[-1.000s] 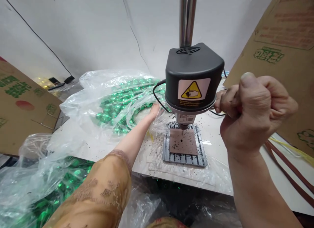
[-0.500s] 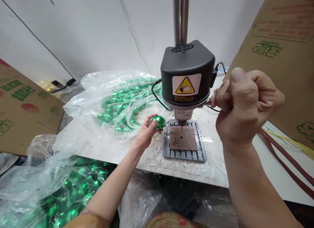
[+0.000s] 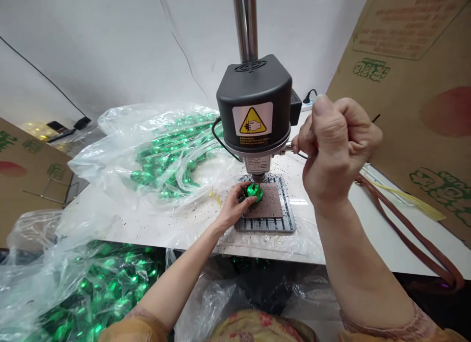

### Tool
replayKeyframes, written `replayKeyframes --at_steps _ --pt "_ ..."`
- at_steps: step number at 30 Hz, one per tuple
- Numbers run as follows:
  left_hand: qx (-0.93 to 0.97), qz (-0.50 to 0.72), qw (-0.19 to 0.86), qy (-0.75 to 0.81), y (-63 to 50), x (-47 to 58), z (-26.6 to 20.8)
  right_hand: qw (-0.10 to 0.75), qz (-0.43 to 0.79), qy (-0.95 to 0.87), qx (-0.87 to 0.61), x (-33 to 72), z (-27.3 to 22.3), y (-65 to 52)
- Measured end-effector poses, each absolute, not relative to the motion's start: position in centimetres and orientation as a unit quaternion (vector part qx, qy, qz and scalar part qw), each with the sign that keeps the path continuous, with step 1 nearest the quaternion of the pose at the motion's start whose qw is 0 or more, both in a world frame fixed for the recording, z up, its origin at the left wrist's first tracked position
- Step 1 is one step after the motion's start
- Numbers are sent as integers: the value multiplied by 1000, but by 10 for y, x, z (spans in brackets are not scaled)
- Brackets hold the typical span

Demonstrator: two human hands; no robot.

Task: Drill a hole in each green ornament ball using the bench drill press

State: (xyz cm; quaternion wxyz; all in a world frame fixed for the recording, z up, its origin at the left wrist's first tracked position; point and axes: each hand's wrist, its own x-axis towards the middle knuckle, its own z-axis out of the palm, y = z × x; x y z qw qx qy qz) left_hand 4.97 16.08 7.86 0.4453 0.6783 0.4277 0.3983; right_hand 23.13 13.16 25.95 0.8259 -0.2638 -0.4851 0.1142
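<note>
Between the thumb and fingers of my left hand (image 3: 237, 204) is a shiny green faceted ball (image 3: 254, 192). It is over the brown square board (image 3: 270, 204) on the slotted metal base (image 3: 289, 204), right below the chuck (image 3: 258, 177) of a small black drill press (image 3: 253, 101). The ball hides the drill bit, so I cannot tell whether they touch. My right hand (image 3: 334, 145) is closed in a fist at the right side of the press head, wrapped round the feed handle (image 3: 289, 148), of which only a short metal piece shows.
Clear plastic bags of green balls lie on the table (image 3: 147, 229) at the back left (image 3: 165, 150) and below its front edge (image 3: 106, 283). Cardboard boxes stand left (image 3: 33, 170) and right (image 3: 415, 96). A brown strap (image 3: 405, 229) hangs over the right edge. Dark shavings surround the base.
My left hand has brought the green ball rightward from beside the base to under the chuck. My right hand stays closed at the handle. The whole view has shifted slightly.
</note>
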Motion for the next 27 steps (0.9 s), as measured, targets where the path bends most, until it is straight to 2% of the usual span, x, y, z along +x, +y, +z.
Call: replayKeyframes --at_steps 9,19,27 --pt "726 390 361 437 158 62 79 824 102 -487 -271 232 259 134" --pt "714 386 395 430 150 68 77 824 114 -481 -278 233 255 131" --pt "717 395 388 424 149 69 75 851 25 -461 -250 225 231 130"
